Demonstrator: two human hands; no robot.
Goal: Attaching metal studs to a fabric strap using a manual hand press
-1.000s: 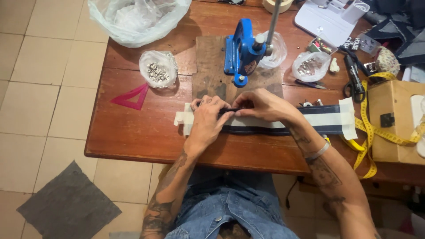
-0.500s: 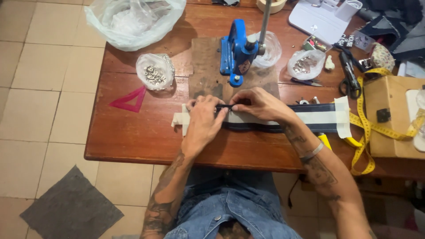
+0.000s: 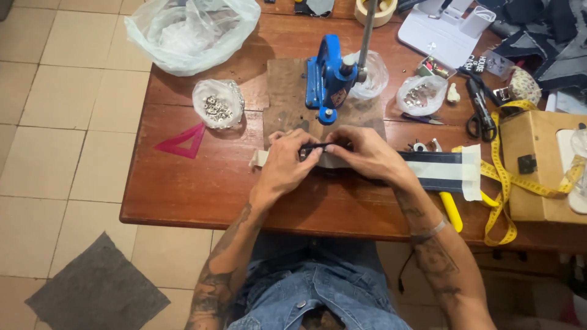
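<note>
Both hands have barely shifted since the earlier frames — they stay together at the near edge of the blue hand press [image 3: 329, 73]. Head view: left hand [image 3: 286, 165] and right hand [image 3: 365, 154] pinch a small dark piece [image 3: 317, 146] between fingertips, each grip closed on it, over the navy-and-white fabric strip [image 3: 437, 171] lying flat on the table [image 3: 202, 183] — fine positioning work, it seems.

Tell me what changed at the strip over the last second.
Almost nothing. The left hand and right hand stay pinched together on the dark-and-white strip before the blue press; only the camera view shifted slightly. The bags and scissors are unmoved.
</note>
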